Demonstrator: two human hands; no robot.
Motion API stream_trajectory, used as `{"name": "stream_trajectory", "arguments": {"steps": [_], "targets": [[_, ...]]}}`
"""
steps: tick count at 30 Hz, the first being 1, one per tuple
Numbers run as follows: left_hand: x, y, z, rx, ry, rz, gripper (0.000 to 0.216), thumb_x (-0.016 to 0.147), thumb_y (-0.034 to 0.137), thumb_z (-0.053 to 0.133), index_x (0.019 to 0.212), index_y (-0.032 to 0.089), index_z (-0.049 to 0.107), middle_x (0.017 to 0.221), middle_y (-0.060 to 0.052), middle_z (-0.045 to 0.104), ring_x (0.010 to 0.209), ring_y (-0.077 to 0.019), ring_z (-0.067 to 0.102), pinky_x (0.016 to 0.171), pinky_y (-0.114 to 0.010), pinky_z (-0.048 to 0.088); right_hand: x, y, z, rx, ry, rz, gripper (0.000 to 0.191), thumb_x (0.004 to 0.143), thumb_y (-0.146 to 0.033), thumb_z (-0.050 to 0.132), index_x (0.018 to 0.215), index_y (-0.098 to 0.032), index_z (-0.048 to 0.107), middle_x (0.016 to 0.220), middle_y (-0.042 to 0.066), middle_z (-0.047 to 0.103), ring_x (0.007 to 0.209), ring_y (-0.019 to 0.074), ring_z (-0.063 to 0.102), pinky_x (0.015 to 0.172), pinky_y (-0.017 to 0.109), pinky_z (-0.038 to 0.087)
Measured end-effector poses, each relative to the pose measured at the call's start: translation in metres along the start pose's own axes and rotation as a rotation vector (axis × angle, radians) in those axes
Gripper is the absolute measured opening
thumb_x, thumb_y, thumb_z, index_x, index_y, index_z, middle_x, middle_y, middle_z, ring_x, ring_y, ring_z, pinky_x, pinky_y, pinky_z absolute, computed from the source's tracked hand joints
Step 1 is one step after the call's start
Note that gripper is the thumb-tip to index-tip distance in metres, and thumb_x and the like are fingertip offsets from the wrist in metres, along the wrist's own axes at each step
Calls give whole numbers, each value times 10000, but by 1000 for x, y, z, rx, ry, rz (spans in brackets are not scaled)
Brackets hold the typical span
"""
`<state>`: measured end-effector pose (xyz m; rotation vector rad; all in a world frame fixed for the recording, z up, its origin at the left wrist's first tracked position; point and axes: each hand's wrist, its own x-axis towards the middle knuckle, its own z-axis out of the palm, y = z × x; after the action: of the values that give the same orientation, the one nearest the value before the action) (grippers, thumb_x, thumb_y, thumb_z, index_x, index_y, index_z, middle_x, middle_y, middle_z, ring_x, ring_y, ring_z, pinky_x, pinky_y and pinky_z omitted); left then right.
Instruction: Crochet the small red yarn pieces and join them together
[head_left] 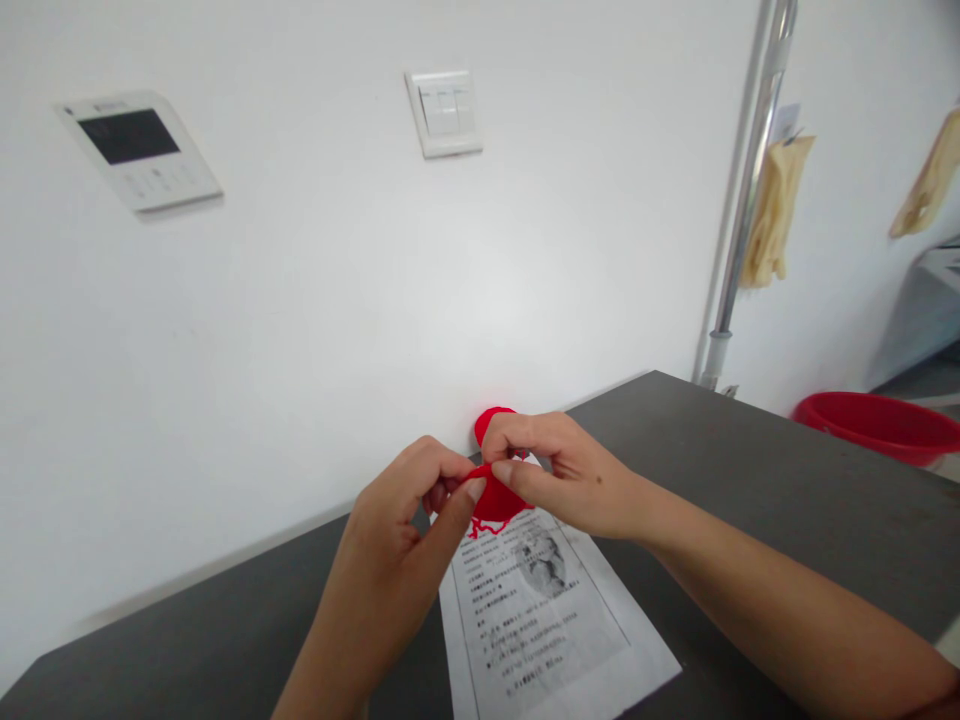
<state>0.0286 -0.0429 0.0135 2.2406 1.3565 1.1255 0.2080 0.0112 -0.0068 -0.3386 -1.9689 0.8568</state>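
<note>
A small red piece of yarn work [498, 502], knitted or crocheted as far as I can tell, hangs between my hands above a printed sheet. My left hand [409, 510] pinches its upper left edge between thumb and fingers. My right hand [559, 465] is closed at its top edge, thumb and index finger pressed together there. Whether a hook or needle sits in those fingers is hidden. Loose red yarn [487, 528] curls below the piece. Behind my right hand, a red yarn ball [491, 424] rests near the wall, partly covered.
The printed paper [562, 640] with a picture lies on the dark grey table [675, 480]. A white wall carries a light switch [446, 112] and an intercom panel [142, 150]. To the right are a metal pole [754, 170], hanging yellowish gloves [776, 210] and a red basin [877, 425].
</note>
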Motion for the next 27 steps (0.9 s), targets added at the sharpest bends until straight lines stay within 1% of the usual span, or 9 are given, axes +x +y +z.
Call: {"name": "stream_trajectory", "arguments": {"steps": [7, 16, 20, 27], "targets": [[0, 2, 1, 5, 3, 4, 186, 896, 210, 523, 733, 220, 613, 680, 33, 556, 616, -124, 494, 553, -246, 377, 0, 1, 0, 6, -8, 5, 122, 792, -115, 455, 692, -183, 471, 636, -37, 456, 605, 100, 413, 580, 237, 331], [0, 2, 0, 15, 4, -6, 193, 898, 224, 516, 735, 223, 619, 683, 33, 558, 623, -127, 494, 567, -254, 379, 0, 0, 0, 6, -20, 50, 104, 812, -147, 461, 716, -183, 477, 661, -30, 469, 625, 105, 418, 593, 239, 340], [0, 2, 0, 34, 0, 3, 194, 890, 216, 512, 728, 220, 619, 675, 34, 550, 617, -127, 488, 561, -257, 376, 0, 0, 0, 9, -23, 45, 101, 817, -155, 468, 720, -181, 478, 657, -29, 471, 620, 105, 423, 590, 240, 343], [-1, 2, 0, 59, -7, 32, 195, 894, 194, 502, 729, 219, 604, 688, 36, 543, 629, -126, 481, 583, -259, 383, 0, 0, 1, -30, -31, 47, 119, 798, -132, 448, 691, -184, 452, 648, -37, 438, 615, 101, 395, 581, 241, 327]]}}
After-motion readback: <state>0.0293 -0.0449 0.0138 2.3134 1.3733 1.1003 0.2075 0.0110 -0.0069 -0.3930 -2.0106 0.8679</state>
